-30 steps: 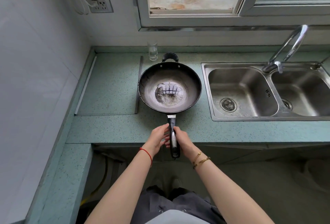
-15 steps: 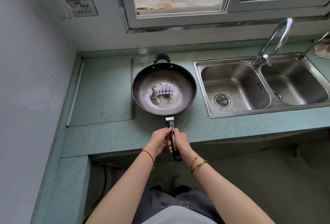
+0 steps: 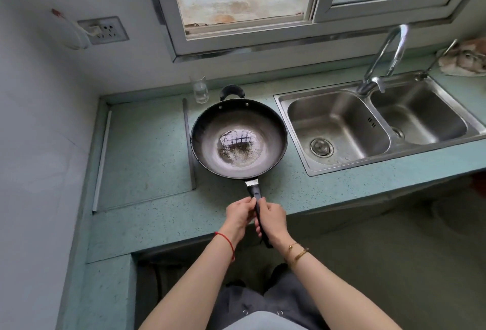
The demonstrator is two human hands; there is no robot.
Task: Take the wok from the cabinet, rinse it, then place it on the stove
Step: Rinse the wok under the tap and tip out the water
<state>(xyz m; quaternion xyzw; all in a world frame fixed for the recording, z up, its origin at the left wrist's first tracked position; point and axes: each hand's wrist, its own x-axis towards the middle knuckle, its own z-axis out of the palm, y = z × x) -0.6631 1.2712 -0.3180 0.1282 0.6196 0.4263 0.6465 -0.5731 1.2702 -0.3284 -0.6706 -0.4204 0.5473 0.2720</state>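
1. The wok (image 3: 238, 138) sits on the green tabletop (image 3: 157, 219), between a shallow recessed panel (image 3: 144, 151) on its left and the double sink (image 3: 294, 145) on its right. Its left rim overlaps the panel's edge strip.
2. Its long handle (image 3: 255, 193) points toward the person and passes over the tabletop's front edge. The small loop handle (image 3: 232, 90) faces the wall.
3. The wok's centre is shiny and reflects the window.
4. Left hand (image 3: 239, 215): it meets the handle from the left. The fingers are curled and their tips close on the grip just below the metal bracket.
5. Right hand (image 3: 272, 220): it is wrapped round the handle from the right, slightly lower than the left, with the thumb along the top.
6. Both forearms reach forward and converge at the handle, wrists close together. A red cord (image 3: 226, 241) circles the left wrist; gold bracelets (image 3: 297, 251) circle the right.
7. A clear glass (image 3: 200, 89) stands near the wok's far rim, apart from it.
8. The faucet (image 3: 386, 56) arches over the sink.
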